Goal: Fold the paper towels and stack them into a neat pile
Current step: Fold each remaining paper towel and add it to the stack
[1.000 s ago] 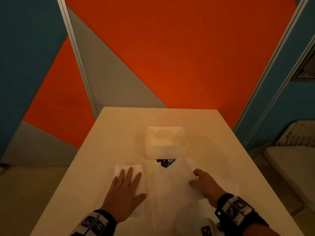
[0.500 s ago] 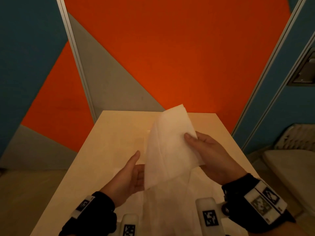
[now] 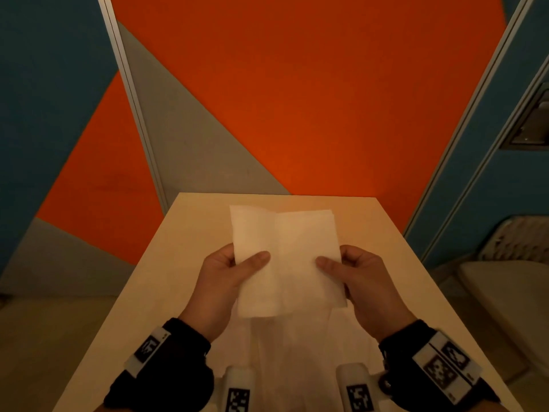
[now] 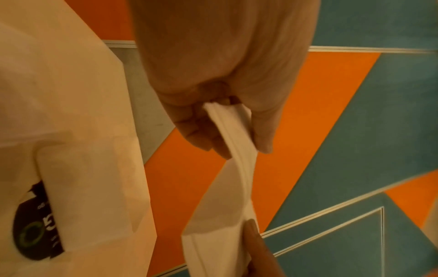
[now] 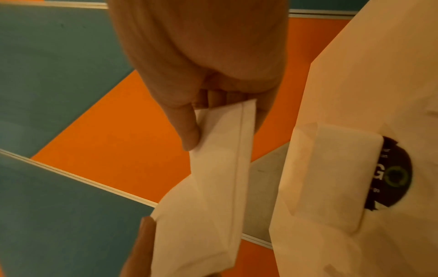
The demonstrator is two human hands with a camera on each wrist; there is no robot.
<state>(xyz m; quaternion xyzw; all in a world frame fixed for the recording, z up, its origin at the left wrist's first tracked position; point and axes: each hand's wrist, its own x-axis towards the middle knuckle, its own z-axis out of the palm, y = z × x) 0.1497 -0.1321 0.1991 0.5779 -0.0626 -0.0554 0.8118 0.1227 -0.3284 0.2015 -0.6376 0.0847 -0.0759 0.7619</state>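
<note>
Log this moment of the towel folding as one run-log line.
stage: folding | left hand: pinches paper towel left edge | right hand: pinches right edge | towel: held above table

Black wrist cuffs (image 3: pixel 166 367), white tag blocks (image 3: pixel 439 364) with black-and-white markers

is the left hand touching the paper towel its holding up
Touching: in the head view the left hand pinches the paper towel, thumb on its near face.

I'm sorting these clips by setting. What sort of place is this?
Probably an office or booth-like workspace, not a home: wall panels painted in orange, teal and grey blocks with metal trim, a plain light table, and part of a chair at the right.
</note>
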